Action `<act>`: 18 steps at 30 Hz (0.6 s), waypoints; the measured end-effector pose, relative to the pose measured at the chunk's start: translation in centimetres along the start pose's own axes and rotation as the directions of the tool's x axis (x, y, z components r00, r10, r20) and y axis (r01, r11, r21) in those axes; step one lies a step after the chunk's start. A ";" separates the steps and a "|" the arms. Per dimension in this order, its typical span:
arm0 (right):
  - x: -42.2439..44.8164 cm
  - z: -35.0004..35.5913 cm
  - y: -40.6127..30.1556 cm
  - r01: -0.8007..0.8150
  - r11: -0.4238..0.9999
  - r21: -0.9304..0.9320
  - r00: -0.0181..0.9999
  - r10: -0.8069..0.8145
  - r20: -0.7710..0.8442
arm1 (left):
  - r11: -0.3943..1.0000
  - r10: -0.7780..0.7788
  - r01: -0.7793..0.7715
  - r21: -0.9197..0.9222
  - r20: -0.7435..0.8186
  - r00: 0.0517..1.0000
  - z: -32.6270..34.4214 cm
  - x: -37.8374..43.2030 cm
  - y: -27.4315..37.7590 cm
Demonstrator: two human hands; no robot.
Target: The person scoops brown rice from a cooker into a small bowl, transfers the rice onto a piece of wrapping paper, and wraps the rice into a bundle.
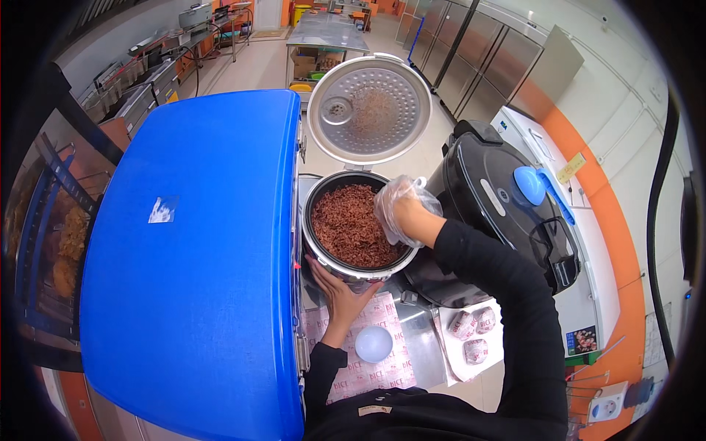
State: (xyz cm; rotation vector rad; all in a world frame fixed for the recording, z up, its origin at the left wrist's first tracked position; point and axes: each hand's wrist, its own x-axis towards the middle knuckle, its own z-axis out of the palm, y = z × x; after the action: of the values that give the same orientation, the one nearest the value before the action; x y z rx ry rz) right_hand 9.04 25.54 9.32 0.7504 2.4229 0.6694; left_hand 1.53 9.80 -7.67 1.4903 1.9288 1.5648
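Note:
A rice cooker (307, 231) stands before me with its round lid (408, 110) raised. Reddish-brown cooked rice (350, 223) fills much of its dark inner pot. My right hand (407, 212), covered in clear plastic, is over the pot's right side; its fingers are partly hidden, and I cannot tell whether they hold anything. My left hand (343, 295) lies against the cooker's front wall, thumb and fingers spread. Just below that hand, a small pale-blue bowl (374, 344) sits on printed wrapping paper (397, 364).
A large blue box (193, 264) with metal latches borders the cooker's left. To the right is a closed black cooker (469, 165) with a blue ladle (532, 186) on its lid. Three paper-wrapped bundles (475, 351) rest on white paper (455, 372) at lower right.

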 end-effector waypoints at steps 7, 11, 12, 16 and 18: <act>1.5 2.6 0.9 -0.090 0.859 -0.504 0.973 -0.034 -0.230 | 0.977 -0.050 0.030 -0.213 -0.090 0.995 -0.6 0.5 0.8; 4.1 13.5 1.0 -0.002 0.930 -0.367 0.991 -0.047 -0.125 | 0.991 -0.087 0.092 -0.100 0.047 0.995 0.7 0.3 2.6; 5.2 9.1 -1.0 0.009 0.982 -0.188 0.991 -0.033 -0.126 | 0.997 -0.081 0.081 0.004 0.009 0.997 -0.8 0.5 0.9; 3.2 7.9 -0.9 0.014 0.993 0.121 0.985 0.008 -0.174 | 0.996 -0.088 0.088 0.007 0.011 0.996 -0.6 0.6 1.0; 2.4 6.5 -0.5 0.064 0.997 0.052 0.974 -0.051 -0.220 | 0.999 -0.048 0.048 0.009 -0.011 0.999 -0.5 0.7 0.9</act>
State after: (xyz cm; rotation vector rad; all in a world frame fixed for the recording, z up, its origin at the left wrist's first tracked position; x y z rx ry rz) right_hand 11.01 28.60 3.47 0.6566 2.6642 0.6928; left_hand 1.34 9.97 -6.46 1.4317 1.9654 1.5482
